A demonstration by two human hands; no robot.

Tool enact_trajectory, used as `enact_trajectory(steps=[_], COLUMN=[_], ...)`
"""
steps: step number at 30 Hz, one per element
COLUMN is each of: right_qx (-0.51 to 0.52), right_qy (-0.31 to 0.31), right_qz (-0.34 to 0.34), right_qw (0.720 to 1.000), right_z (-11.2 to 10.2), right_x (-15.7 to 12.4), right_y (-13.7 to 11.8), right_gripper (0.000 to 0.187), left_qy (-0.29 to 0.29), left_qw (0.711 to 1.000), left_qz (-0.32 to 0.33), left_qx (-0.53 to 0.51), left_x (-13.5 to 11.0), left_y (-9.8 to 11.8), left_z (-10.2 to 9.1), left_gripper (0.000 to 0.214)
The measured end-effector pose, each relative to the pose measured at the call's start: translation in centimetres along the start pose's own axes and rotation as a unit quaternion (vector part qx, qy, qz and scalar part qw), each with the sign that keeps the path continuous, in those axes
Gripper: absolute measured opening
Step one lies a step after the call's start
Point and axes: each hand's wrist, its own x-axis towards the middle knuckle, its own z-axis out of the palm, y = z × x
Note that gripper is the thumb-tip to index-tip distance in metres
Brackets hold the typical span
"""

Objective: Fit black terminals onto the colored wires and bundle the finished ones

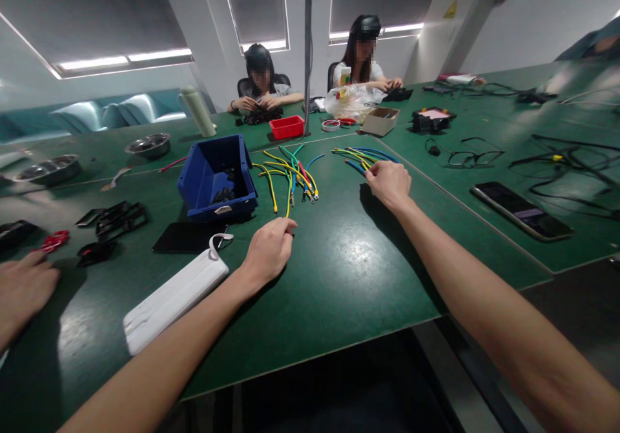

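At far left, cut off by the frame: a co-worker's hand [29, 284], blurred, beside a red part [55, 240]; contact impossible to make out. Next, black frames [121, 220], overlapping, hard to separate by eye. Then a white case [174, 300] on the green tabletop [339, 304], with strap overlapping a dark slab [181, 239]. Behind, a blue bin [194, 178], with contents too shadowed to identify. Left hand [268, 247]: fingers curled together at the lower end of a yellow wire [288, 207], tips hidden; cannot tell whether clamped on it. Just beyond, on the tabletop right of the bin, a loose wire pile [293, 174], too crossed to count. At rear, a translucent bag [351, 103], contents mostly obscured. Right hand [390, 182]: fingers bent together at a second wire bundle [361, 157], partly covering it, tips hidden; cannot tell whether clamped or merely resting. At right, a phone [520, 210], screen unreadable; farther right, black cables [571, 168], tangled and blurred.
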Motion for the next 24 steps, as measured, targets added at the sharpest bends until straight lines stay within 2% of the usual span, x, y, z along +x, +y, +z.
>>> enact_trajectory(steps=[15,24], right_qx=[0.034,0.049], right_qy=[0.004,-0.029], right_qz=[-0.020,-0.043], right_qw=[0.999,0.997], right_z=[0.4,1.2], right_x=[-0.4,-0.4], right_y=[-0.8,-1.0], right_gripper=[0.028,0.027], left_qy=[0.038,0.051], left_qw=[0.999,0.997], left_qz=[0.013,0.022], left_qx=[-0.020,-0.059], left_x=[0.0,-0.1], left_y=[0.0,0.4], left_z=[0.0,-0.1], left_gripper=[0.028,0.030])
